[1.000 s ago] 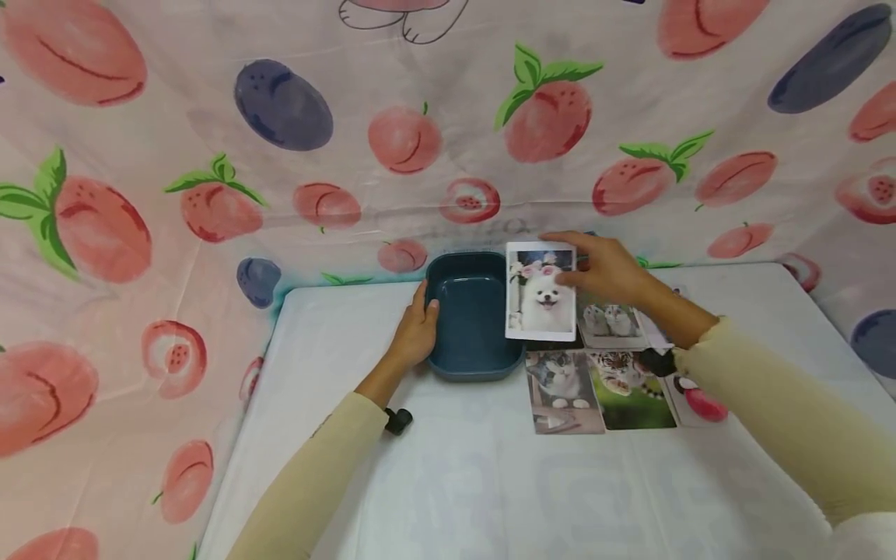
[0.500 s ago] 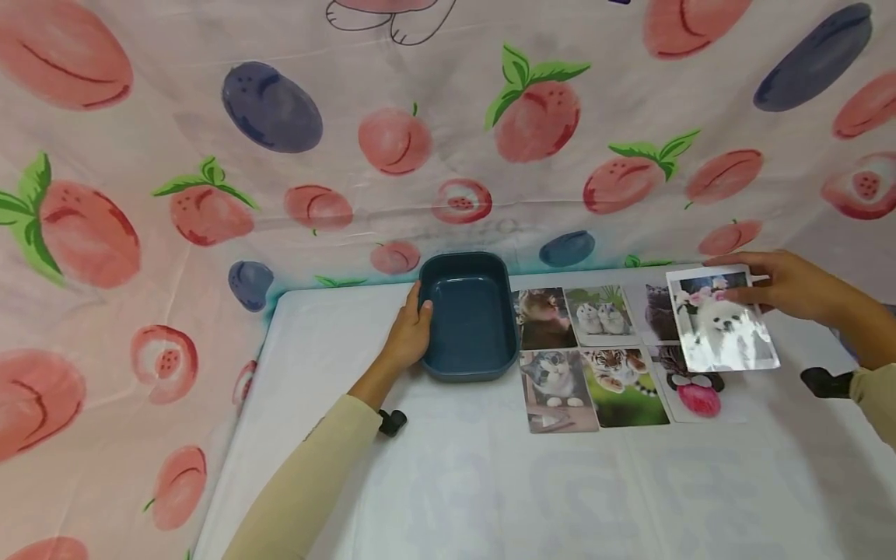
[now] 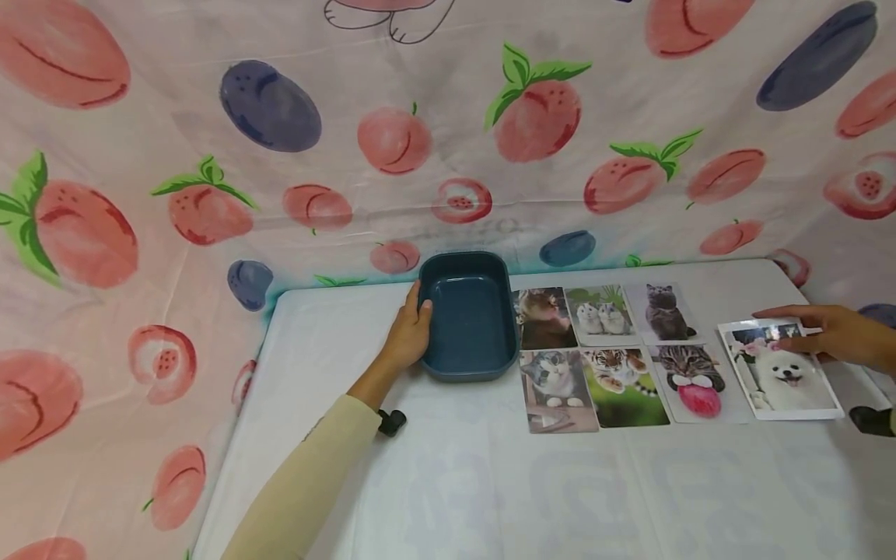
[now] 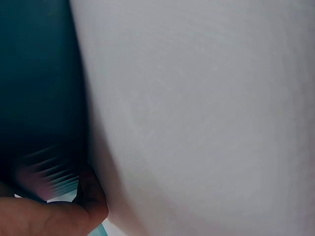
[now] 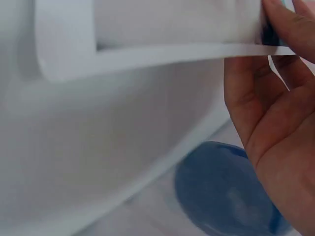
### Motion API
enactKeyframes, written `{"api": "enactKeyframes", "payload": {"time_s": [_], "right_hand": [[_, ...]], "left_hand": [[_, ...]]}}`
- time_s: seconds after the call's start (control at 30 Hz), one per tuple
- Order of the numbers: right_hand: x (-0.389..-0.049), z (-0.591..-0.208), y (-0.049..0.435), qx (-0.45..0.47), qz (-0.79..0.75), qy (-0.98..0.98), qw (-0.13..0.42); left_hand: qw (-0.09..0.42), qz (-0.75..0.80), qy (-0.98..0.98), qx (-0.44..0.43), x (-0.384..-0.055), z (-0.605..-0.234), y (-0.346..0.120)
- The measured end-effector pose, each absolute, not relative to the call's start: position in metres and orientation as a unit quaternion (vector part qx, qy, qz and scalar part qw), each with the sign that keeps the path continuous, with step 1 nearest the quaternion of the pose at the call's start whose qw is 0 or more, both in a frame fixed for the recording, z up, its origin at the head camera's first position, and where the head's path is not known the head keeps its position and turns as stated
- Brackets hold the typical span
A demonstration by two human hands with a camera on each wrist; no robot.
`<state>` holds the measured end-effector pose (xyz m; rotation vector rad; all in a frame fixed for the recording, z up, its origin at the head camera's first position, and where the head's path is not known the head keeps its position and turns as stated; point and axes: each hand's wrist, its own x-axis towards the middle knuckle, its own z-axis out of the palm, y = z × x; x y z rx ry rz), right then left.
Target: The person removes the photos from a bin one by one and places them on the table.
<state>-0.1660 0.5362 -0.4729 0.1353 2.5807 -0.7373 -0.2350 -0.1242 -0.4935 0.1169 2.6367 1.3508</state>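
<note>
My left hand point(image 3: 408, 334) holds the left side of a dark blue rectangular dish point(image 3: 469, 323), its thumb at the rim. That dish holds nothing visible. In the left wrist view, thumb and finger point(image 4: 54, 216) show beside the dish's dark wall point(image 4: 39, 73). At the table's right, my right hand point(image 3: 840, 336) pinches a white-bordered photo card of a fluffy white dog point(image 3: 782, 377) by its upper right part. The right wrist view shows the thumb over this card point(image 5: 167, 24) and fingers beneath. Its lower edge appears slightly above the white tabletop there.
Two rows of animal photo cards lie right of the dish: a brown animal point(image 3: 546, 319), two white animals point(image 3: 602, 315), a grey cat point(image 3: 661, 313), a grey-and-white cat point(image 3: 560, 389), a tiger cub point(image 3: 625, 386) and a tabby point(image 3: 696, 389). A peach-patterned cloth point(image 3: 420, 70) hangs behind.
My right hand has carried the dog card from above the dish's right edge, across the laid cards, to the right end and lower. The left hand stays on the dish.
</note>
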Motion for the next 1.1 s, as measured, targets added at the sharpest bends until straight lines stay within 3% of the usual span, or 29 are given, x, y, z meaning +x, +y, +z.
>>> {"api": "enactKeyframes", "payload": {"time_s": [0.83, 1.1], "right_hand": [[-0.154, -0.495, 0.521, 0.050, -0.192, 0.972, 0.127], [-0.150, -0.474, 0.495, 0.064, -0.208, 0.974, 0.067]], "left_hand": [[0.101, 0.467, 0.878, 0.028, -0.237, -0.495, -0.127], [0.149, 0.543, 0.826, -0.030, -0.233, -0.487, -0.135]]}}
